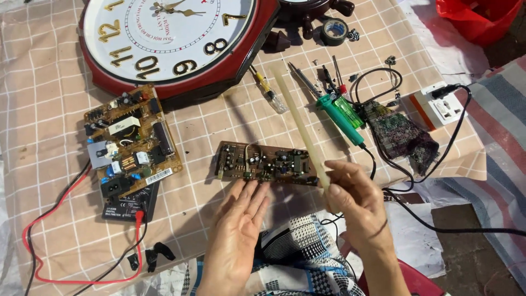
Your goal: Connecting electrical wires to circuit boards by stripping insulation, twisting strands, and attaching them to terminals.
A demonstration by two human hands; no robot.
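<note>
The person's right hand [356, 200] has its fingers [342, 171] closed around the lower end of a long, pale cream translucent stick [298, 123], which slants up and away to the left, its far tip near the rim of a big octagonal wall clock with a dark red frame and gold numerals [170, 41]. The left hand [238, 230] is flat and open, palm down, fingers [249, 197] spread and gripping nothing, their tips just at the near edge of a narrow brown circuit board crowded with small components [266, 163]. That board lies on the counter [49, 66], which is covered in a beige checked cloth, right between the two hands and the clock. To the left sits a larger tan circuit board with a transformer and black sockets [131, 142], resting partly on a black digital multimeter [131, 203] whose red and black leads [55, 230] loop off towards the counter's near left corner. To the right of the stick lie a green-handled soldering iron [339, 118], a small yellow-handled screwdriver [268, 90], a dark patterned rag [402, 140] and a white power socket block with an orange side [435, 107] with a black plug pushed into it. A roll of black tape [334, 31] sits near the top, beside the clock.
</note>
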